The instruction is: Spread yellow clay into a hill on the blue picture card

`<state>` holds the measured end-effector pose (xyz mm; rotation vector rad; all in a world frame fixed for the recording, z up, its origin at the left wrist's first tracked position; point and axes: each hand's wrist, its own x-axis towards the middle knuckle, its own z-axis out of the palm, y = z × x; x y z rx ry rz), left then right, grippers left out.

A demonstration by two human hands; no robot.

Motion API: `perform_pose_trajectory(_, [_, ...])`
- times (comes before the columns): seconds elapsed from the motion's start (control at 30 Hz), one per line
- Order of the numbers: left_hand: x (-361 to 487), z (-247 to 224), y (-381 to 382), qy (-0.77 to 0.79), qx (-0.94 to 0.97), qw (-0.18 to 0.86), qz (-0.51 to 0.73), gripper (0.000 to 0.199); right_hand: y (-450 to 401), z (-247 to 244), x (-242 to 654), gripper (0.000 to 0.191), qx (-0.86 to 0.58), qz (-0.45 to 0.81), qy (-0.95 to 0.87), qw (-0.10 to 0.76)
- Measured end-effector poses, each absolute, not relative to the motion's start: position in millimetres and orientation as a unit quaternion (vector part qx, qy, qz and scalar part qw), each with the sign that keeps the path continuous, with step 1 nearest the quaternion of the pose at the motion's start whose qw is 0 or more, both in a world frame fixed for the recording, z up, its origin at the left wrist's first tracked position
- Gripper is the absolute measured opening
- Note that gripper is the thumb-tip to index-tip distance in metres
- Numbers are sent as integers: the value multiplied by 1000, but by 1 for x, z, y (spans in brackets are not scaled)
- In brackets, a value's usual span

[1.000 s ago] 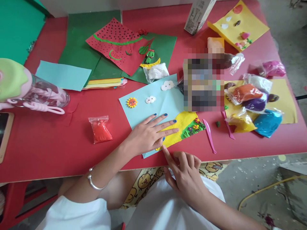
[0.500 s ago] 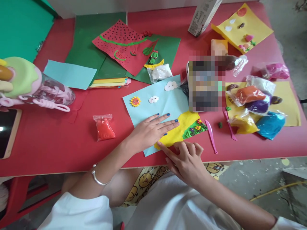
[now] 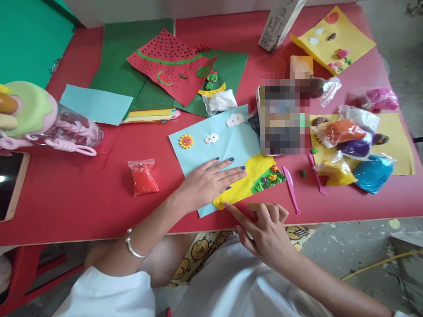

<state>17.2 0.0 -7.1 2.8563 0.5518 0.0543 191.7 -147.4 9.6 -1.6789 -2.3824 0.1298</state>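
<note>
Blue sheet (image 3: 238,143): smooth, matt paper, as far as I see.
Yellow clay (image 3: 256,169) on the blue sheet: matt and soft-looking, mostly smooth, a little lumpy at the near end.
Flower patch (image 3: 266,184) at the blue sheet's right corner: rough, knobbly clay.
2 clouds (image 3: 235,119) on the blue sheet: smooth white clay, matt.
Table (image 3: 82,198) under the blue sheet: smooth red top; I catch a dull sheen on it.
Red packet (image 3: 144,179) left of the blue sheet: glossy clear plastic, crinkled.
Pink knife (image 3: 291,189) right of the blue sheet: smooth plastic.
Bracelet (image 3: 133,252) below the blue sheet: polished silvery metal.
</note>
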Motion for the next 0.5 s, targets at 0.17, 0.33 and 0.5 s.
perform_pose_trajectory(0.17, [17,-6,0,186,977,108,15,50,-148,7,188,61,-553,22,-828,93])
perform_pose_trajectory(0.33, [17,-6,0,184,978,95,22,51,-148,5,188,58,-576,14,-813,85])
perform_pose_trajectory(0.5, [17,-4,0,188,977,103,16,48,-148,7,189,58,-590,5,-803,87])
